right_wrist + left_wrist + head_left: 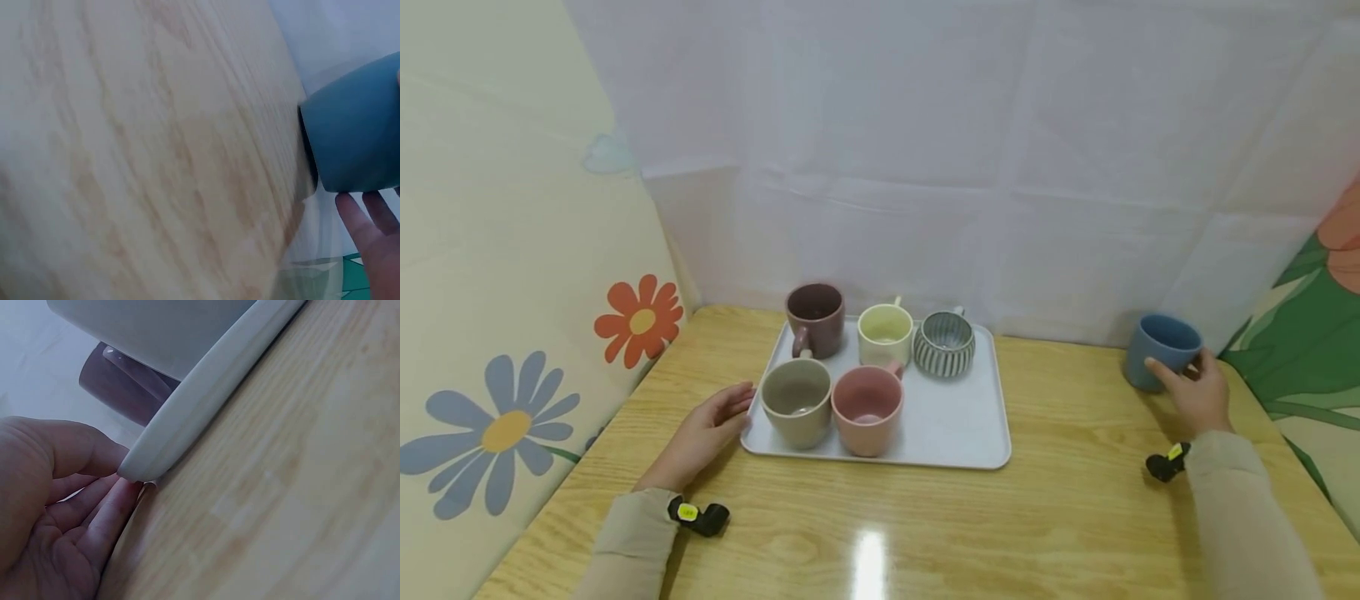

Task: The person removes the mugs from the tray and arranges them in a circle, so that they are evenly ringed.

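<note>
At the right back of the table, my right hand (1202, 396) grips a blue cup (1142, 358), its thumb on the near side and fingers round the right side. The blue cup (359, 128) is upright in the head view; whether its base touches the table I cannot tell. My left hand (707, 433) is at the left edge of a white tray (955, 425). In the left wrist view, the left hand (56, 500) pinches the tray rim (187, 419) between thumb and fingers. On the tray stand a beige mug (797, 417) and a pink mug (868, 417) in front.
Behind them on the tray are a dark maroon mug (827, 333), a pale yellow mug (883, 342) and a grey striped cup (945, 354). A white cloth (880, 167) hangs along the wooden table's (1000, 533) back edge. Flower-printed cloth (512, 292) flanks the left side.
</note>
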{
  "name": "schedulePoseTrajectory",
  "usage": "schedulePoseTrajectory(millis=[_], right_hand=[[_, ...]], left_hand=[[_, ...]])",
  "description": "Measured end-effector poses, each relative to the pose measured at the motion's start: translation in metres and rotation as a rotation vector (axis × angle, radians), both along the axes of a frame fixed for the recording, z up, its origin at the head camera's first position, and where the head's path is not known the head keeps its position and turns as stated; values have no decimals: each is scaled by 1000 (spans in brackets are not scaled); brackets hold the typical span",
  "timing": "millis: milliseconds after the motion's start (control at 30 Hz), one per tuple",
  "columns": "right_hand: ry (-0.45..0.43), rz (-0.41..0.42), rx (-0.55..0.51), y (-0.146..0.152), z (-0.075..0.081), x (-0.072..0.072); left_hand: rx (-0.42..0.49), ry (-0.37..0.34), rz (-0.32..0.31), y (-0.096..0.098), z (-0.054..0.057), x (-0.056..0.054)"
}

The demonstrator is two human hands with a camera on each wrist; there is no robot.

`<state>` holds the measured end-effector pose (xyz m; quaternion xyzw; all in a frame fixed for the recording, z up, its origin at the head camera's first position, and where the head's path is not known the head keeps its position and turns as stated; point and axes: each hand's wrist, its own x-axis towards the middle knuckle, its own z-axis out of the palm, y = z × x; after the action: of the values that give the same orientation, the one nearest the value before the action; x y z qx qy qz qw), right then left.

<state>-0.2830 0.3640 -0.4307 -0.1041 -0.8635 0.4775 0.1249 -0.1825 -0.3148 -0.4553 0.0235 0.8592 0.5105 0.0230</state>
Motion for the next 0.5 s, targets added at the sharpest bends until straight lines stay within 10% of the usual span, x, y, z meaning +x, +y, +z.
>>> schedulePoseTrajectory(millis=[500], right_hand=[[10,-136,-92,-7,-9,2]], left_hand=[[-14,-3,-4,1,1,-1]])
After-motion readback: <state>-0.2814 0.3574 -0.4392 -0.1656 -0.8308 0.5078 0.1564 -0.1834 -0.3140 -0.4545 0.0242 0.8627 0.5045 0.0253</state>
